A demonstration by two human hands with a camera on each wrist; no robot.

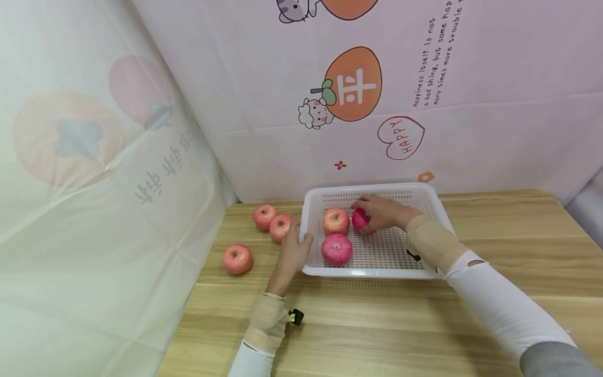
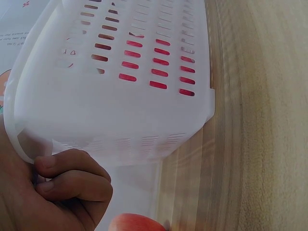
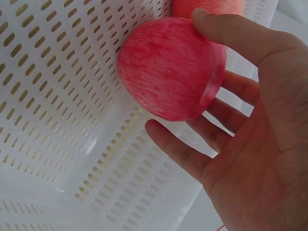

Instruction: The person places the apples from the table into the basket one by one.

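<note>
A white plastic basket point(image 1: 391, 273) stands on the wooden table, and my left hand point(image 1: 294, 251) grips its left rim. The left wrist view has the curled fingers point(image 2: 79, 175) of that hand at the basket's corner. Inside the basket, my right hand point(image 1: 383, 212) holds a deep-red apple point(image 3: 168, 70) between thumb and fingers. Left of that hand lie a paler apple point(image 1: 336, 221) and a pink-red apple point(image 1: 337, 250), both in the basket. Part of the held apple is hidden by the hand in the head view.
Outside the basket on the left, two apples lie close together, one farther back point(image 1: 265, 217) and one beside my left hand point(image 1: 280, 228). Another apple point(image 1: 237, 258) lies nearer. A printed cloth point(image 1: 282, 157) hangs behind the table point(image 1: 358, 324), and another cloth hangs at the left.
</note>
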